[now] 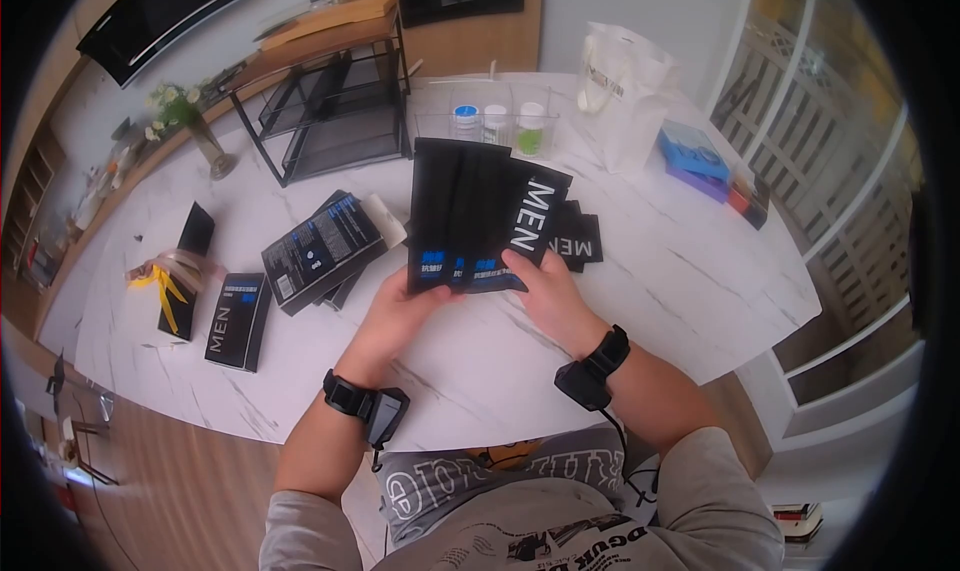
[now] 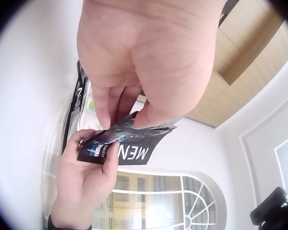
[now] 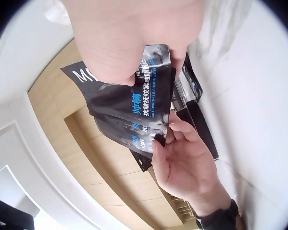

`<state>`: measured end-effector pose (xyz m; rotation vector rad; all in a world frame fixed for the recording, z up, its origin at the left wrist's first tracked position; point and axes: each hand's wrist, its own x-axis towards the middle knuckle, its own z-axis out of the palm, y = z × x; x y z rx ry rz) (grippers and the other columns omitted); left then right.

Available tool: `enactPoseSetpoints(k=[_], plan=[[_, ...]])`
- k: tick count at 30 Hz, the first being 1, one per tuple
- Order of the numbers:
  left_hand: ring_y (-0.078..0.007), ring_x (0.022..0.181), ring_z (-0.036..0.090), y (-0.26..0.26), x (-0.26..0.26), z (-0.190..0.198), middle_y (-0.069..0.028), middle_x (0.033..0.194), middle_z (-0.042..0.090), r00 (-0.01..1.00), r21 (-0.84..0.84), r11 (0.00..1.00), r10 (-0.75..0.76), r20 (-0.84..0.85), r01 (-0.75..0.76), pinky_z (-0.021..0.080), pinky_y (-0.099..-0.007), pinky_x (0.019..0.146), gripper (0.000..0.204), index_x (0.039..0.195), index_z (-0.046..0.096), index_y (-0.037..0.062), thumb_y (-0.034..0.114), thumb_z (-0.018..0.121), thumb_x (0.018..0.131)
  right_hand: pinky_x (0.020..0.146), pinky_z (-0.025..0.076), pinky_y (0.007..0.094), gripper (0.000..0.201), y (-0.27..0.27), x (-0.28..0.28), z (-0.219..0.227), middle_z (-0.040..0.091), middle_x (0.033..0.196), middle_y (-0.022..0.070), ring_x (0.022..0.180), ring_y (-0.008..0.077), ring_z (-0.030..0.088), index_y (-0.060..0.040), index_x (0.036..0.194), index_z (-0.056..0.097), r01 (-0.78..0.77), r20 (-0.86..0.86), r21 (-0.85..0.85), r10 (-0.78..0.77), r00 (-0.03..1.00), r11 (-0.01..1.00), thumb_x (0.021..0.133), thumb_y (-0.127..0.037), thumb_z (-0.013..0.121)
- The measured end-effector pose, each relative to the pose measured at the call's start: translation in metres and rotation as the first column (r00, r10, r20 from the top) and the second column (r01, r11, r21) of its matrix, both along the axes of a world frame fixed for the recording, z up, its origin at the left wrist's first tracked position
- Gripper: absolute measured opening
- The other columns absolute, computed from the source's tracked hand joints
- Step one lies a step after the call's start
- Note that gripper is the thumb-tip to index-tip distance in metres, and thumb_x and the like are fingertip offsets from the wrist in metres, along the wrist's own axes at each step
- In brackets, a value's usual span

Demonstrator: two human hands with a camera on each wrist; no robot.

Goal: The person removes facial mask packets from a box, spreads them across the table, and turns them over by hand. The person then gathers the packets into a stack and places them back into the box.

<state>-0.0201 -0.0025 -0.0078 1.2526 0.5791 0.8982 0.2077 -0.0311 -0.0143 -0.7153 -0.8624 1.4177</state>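
Observation:
Several black foil sachets [image 1: 462, 196], fanned out and overlapping, stand raised over the table between both hands. White MEN lettering and blue print show on them. My left hand [image 1: 398, 311] pinches their lower left corner, thumb in front. At the lower right, my right hand [image 1: 555, 299] pinches them the same way; its thumb [image 3: 117, 76] lies across the front sachet in the right wrist view. More black MEN sachets [image 1: 585, 245] lie on the table behind my right hand. Left of the hands, a black carton [image 1: 325, 251] lies on other packaging, its white flap [image 1: 386, 221] folded out.
A black MEN box [image 1: 237, 321] and a black item with a yellow ribbon [image 1: 172, 296] are at the left of the marble-patterned table [image 1: 690, 301]. Behind stand a mesh rack [image 1: 335, 121], a clear organizer with bottles [image 1: 495, 126], a white bag [image 1: 622, 101] and a blue box [image 1: 693, 151].

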Motion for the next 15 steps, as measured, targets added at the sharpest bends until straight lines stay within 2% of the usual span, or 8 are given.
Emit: enactPoseSetpoints(k=[4, 7, 10, 13, 15], plan=[[-0.02, 0.108, 0.062, 0.001, -0.002, -0.007, -0.0089, 0.121, 0.064, 0.999, 0.037, 0.999, -0.015, -0.049, 0.017, 0.053, -0.0378, 0.091, 0.035, 0.13, 0.055, 0.0021, 0.002, 0.059, 0.096, 0.093, 0.051, 0.031, 0.024, -0.001, -0.001, 0.001, 0.065, 0.115, 0.0061, 0.103, 0.0133, 0.062, 0.0019, 0.12, 0.059, -0.017, -0.004, 0.022, 0.017, 1.0, 1.0, 0.101, -0.012, 0.057], [-0.0166, 0.101, 0.062, -0.005, 0.001, -0.005, -0.0084, 0.112, 0.065, 0.998, 0.005, 0.999, -0.035, -0.059, 0.035, 0.05, -0.0309, 0.09, 0.03, 0.123, 0.059, 0.0006, 0.013, 0.063, 0.097, 0.091, 0.051, 0.03, 0.024, -0.008, -0.003, 0.01, 0.065, 0.114, 0.0057, 0.102, 0.0127, 0.062, 0.0019, 0.121, 0.059, -0.057, 0.009, 0.001, 0.057, 0.998, 0.998, 0.101, -0.012, 0.056], [-0.0184, 0.1, 0.063, -0.017, 0.012, 0.013, -0.0108, 0.113, 0.064, 0.993, 0.021, 0.993, -0.114, -0.041, 0.115, 0.052, -0.032, 0.088, 0.035, 0.127, 0.056, -0.0003, 0.02, 0.062, 0.099, 0.089, 0.05, 0.0291, 0.024, -0.003, 0.0, 0.0, 0.065, 0.113, 0.0052, 0.099, 0.0117, 0.061, 0.002, 0.12, 0.06, -0.103, 0.083, 0.056, 0.098, 0.992, 0.993, 0.101, -0.012, 0.056], [-0.0219, 0.099, 0.066, -0.012, 0.014, 0.009, -0.0143, 0.116, 0.063, 0.985, -0.01, 0.985, -0.171, 0.003, 0.171, 0.055, -0.0336, 0.086, 0.039, 0.13, 0.052, -0.0027, 0.023, 0.058, 0.102, 0.089, 0.049, 0.0286, 0.023, -0.002, 0.002, -0.003, 0.066, 0.111, 0.0045, 0.098, 0.0105, 0.061, 0.0021, 0.118, 0.061, -0.108, 0.136, 0.059, 0.099, 0.986, 0.992, 0.101, -0.013, 0.057], [-0.0264, 0.1, 0.067, -0.014, 0.014, 0.012, -0.0169, 0.116, 0.064, 0.99, -0.076, 0.987, -0.144, 0.009, 0.144, 0.056, -0.0359, 0.087, 0.039, 0.131, 0.051, -0.0046, 0.023, 0.052, 0.104, 0.09, 0.049, 0.0287, 0.024, -0.004, 0.002, 0.0, 0.066, 0.111, 0.0043, 0.099, 0.0103, 0.06, 0.0023, 0.118, 0.061, -0.109, 0.142, 0.041, 0.102, 0.985, 0.993, 0.101, -0.013, 0.057]])
